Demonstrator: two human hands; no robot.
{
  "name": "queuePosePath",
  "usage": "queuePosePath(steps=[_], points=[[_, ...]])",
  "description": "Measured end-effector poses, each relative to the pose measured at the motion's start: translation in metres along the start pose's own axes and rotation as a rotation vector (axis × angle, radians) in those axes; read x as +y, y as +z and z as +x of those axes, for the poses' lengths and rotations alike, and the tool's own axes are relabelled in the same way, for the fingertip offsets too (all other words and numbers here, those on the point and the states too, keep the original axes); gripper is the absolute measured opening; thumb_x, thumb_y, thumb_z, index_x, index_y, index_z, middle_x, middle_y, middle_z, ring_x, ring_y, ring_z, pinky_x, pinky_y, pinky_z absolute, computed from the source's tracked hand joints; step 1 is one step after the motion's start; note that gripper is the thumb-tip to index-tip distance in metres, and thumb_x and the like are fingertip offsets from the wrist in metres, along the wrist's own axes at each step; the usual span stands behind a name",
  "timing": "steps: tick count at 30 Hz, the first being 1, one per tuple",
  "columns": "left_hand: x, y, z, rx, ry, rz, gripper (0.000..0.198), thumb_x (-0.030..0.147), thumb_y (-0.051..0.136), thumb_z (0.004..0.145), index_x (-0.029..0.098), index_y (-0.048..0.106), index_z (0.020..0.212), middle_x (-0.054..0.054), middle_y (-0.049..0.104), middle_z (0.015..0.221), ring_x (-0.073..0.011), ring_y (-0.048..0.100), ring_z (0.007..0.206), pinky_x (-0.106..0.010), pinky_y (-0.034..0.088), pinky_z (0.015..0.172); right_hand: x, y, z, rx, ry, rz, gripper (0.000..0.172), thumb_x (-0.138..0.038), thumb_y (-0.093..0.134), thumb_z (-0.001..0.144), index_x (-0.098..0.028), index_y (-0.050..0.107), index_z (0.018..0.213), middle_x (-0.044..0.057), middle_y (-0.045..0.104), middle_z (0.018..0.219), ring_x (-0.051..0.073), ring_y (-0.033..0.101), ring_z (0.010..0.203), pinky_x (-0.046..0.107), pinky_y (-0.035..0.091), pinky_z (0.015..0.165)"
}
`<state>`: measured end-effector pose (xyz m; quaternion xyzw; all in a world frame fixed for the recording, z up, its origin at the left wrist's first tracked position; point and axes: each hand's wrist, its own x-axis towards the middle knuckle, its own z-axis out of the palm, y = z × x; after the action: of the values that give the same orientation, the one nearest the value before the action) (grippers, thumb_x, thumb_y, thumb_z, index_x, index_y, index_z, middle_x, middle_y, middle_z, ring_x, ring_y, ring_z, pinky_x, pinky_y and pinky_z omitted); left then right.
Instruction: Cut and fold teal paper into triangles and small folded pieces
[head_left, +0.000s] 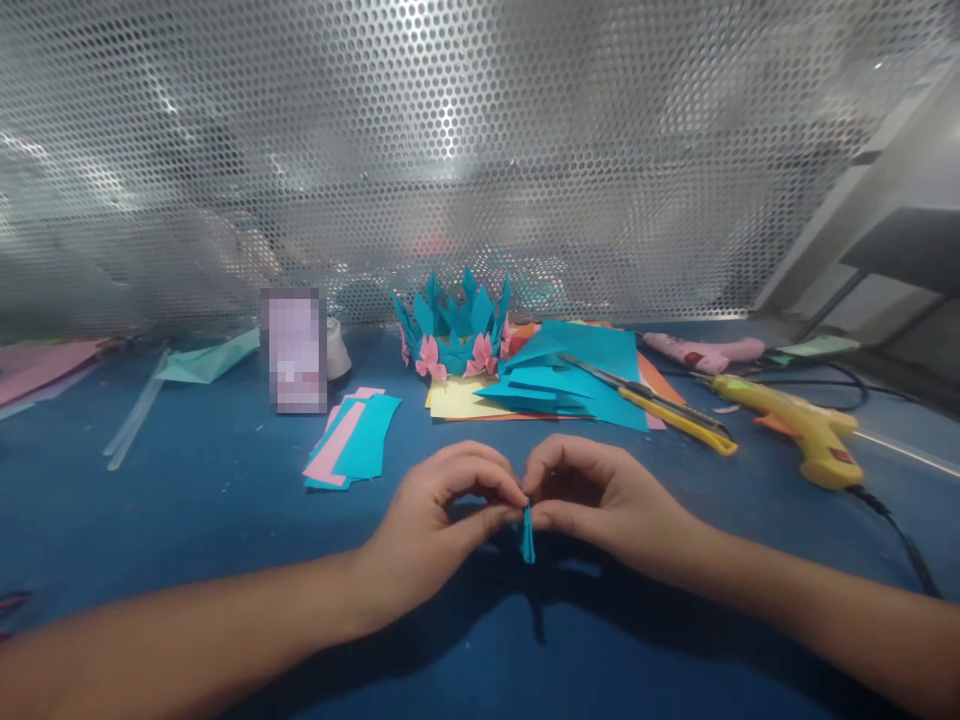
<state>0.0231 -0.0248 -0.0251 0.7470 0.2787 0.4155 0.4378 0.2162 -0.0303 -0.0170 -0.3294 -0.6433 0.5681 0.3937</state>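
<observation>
A small folded piece of blue paper (528, 540) hangs between my two hands, just above the table. My left hand (442, 520) pinches it from the left with thumb and forefinger. From the other side, my right hand (615, 500) pinches the same piece, its fingertips almost meeting the left ones. The fingertips cover the upper part of the paper. Beyond my hands stands a blue paper crown (457, 330) with pointed leaves and pink folded flowers (484, 355) around its base. Blue and pink paper strips (367, 437) lie in a stack left of centre.
Behind the right hand are blue paper sheets (607, 360) with a yellow box cutter (679, 415) on them. A yellow glue gun (806, 420) and a pink glue gun (705, 352) lie at right with cables. Clear glue sticks (139, 410) lie left. Perforated metal (450, 150) closes the back.
</observation>
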Motion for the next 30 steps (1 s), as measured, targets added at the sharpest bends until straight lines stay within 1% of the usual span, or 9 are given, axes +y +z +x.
queuePosePath(steps=[5,8,11,17,20,26,30], points=[[-0.0014,-0.0021,0.0000,-0.035,0.066,0.040,0.005,0.017,0.063,0.081,0.020,0.066,0.084,-0.002,0.059,0.088,-0.0121,0.060,0.083,-0.024,0.049,0.075,0.0000,-0.0008,-0.0014,-0.007,-0.025,-0.056,0.021,-0.029,0.072,0.073,-0.017,0.056,0.075,-0.002,0.058,0.071,0.009,0.058,0.064,0.021,0.049,0.062],[-0.0002,-0.0041,0.0010,-0.054,0.124,0.107,0.005,0.015,0.062,0.082,0.019,0.065,0.083,-0.003,0.060,0.087,-0.0119,0.061,0.081,-0.023,0.049,0.073,0.0004,-0.0017,-0.0023,-0.004,-0.073,-0.138,0.019,-0.030,0.071,0.074,-0.017,0.058,0.075,0.000,0.060,0.073,0.010,0.059,0.066,0.023,0.051,0.065],[0.0014,-0.0064,0.0017,-0.091,0.167,0.180,0.006,0.015,0.061,0.082,0.020,0.065,0.083,-0.003,0.061,0.088,-0.0118,0.061,0.081,-0.023,0.049,0.074,-0.0008,-0.0021,-0.0028,-0.014,-0.102,-0.169,0.016,-0.028,0.070,0.075,-0.017,0.059,0.075,0.000,0.061,0.073,0.011,0.060,0.067,0.024,0.052,0.067],[0.0028,-0.0076,-0.0003,-0.135,0.211,0.228,0.009,0.016,0.057,0.085,0.021,0.064,0.088,-0.004,0.061,0.089,-0.0130,0.060,0.082,-0.024,0.050,0.074,-0.0032,-0.0024,-0.0038,-0.052,-0.117,-0.157,0.016,-0.029,0.069,0.076,-0.017,0.060,0.075,0.000,0.062,0.073,0.011,0.061,0.068,0.023,0.052,0.067],[0.0033,-0.0073,-0.0014,-0.141,0.220,0.229,0.009,0.015,0.058,0.084,0.021,0.063,0.088,-0.004,0.060,0.089,-0.0122,0.059,0.081,-0.022,0.050,0.074,-0.0022,-0.0030,-0.0042,-0.079,-0.117,-0.136,0.014,-0.028,0.069,0.077,-0.017,0.060,0.076,0.000,0.062,0.073,0.010,0.061,0.068,0.022,0.052,0.067],[0.0040,-0.0078,-0.0024,-0.169,0.244,0.227,0.010,0.013,0.057,0.084,0.020,0.062,0.089,-0.003,0.058,0.088,-0.0110,0.059,0.080,-0.021,0.049,0.073,0.0010,-0.0042,-0.0044,-0.114,-0.084,-0.077,0.014,-0.026,0.070,0.076,-0.016,0.061,0.076,0.000,0.062,0.074,0.009,0.060,0.068,0.021,0.051,0.066],[0.0036,-0.0087,-0.0014,-0.181,0.267,0.251,0.008,0.015,0.057,0.085,0.020,0.061,0.088,-0.004,0.057,0.089,-0.0115,0.058,0.080,-0.021,0.049,0.072,-0.0003,-0.0042,-0.0041,-0.132,-0.067,-0.085,0.011,-0.024,0.069,0.077,-0.016,0.062,0.075,0.000,0.062,0.073,0.009,0.059,0.067,0.020,0.051,0.065]])
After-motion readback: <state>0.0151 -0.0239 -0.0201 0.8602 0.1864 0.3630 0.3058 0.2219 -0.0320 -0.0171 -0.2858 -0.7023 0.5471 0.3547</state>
